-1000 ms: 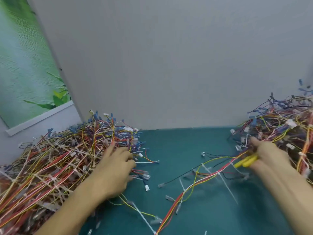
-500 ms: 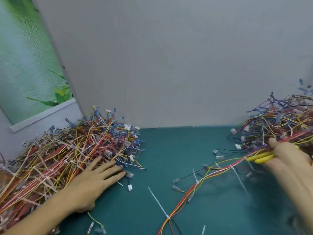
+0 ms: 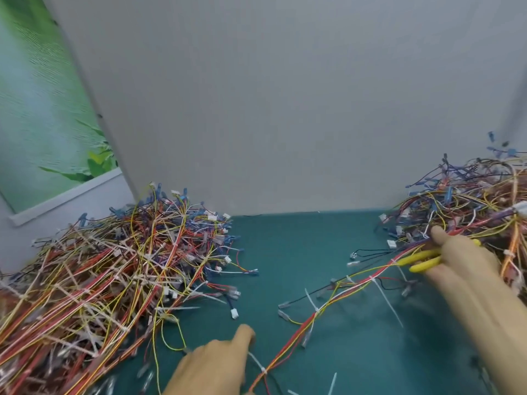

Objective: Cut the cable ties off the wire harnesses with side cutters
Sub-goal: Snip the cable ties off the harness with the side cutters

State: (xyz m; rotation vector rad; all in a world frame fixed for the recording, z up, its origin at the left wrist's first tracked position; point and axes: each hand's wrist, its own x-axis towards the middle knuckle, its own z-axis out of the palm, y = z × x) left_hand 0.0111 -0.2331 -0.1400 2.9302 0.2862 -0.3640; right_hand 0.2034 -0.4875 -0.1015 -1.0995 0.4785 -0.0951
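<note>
One wire harness (image 3: pixel 328 305) of red, yellow and white wires lies diagonally across the green mat (image 3: pixel 299 246), bound by white cable ties (image 3: pixel 313 305). My right hand (image 3: pixel 462 260) grips the yellow-handled side cutters (image 3: pixel 419 262) at the harness's upper right end, against the right pile. My left hand (image 3: pixel 216 363) is low at the bottom centre, just left of the harness's lower end, beside a tie (image 3: pixel 263 370). Its fingers are mostly hidden.
A big heap of tied harnesses (image 3: pixel 99 280) fills the left side. Another heap (image 3: pixel 470 212) sits at the right edge. A grey wall (image 3: pixel 285 109) stands behind the mat. Loose white ties (image 3: pixel 332 383) lie near the front.
My left hand left the left pile and moved right and toward me, to the harness's lower end. My right hand with the cutters stayed at the right pile.
</note>
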